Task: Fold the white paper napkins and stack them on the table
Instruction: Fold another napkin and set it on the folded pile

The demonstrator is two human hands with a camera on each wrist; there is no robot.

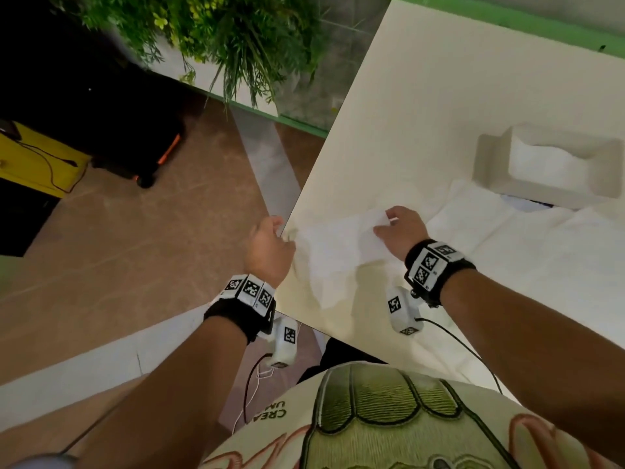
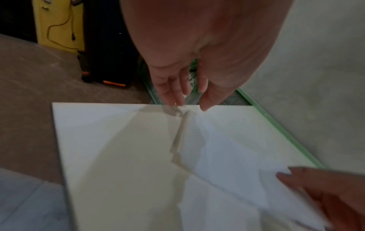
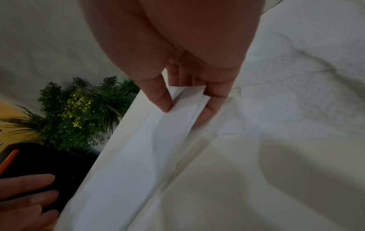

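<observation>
A: While the napkin point(image 1: 338, 252) hangs stretched between both hands above the near corner of the white table point(image 1: 422, 96), what should I picture?

B: The right hand point(image 1: 400, 231) pinches one end of the sheet between thumb and fingers. The left hand point(image 1: 269, 248) sits at the opposite end, out by the table edge. Its fingertips point(image 2: 173, 100) point down and seem to nip a crumpled corner, though blur makes that grip hard to confirm.

A: So the paper runs between them?

B: Yes, as a long band, lifted and slightly sagging, with a crease along it.

A: How should the fold go?

B: I'd judge it best to keep gentle tension, bring one end over to meet the other so the edges line up, then lay it flat and press the crease. Thin paper tears or skews if tugged.

A: Anything else nearby?

B: A white napkin holder point(image 1: 548, 164) stands farther right, and more unfolded napkins point(image 1: 507, 238) lie spread beside the right hand.
</observation>
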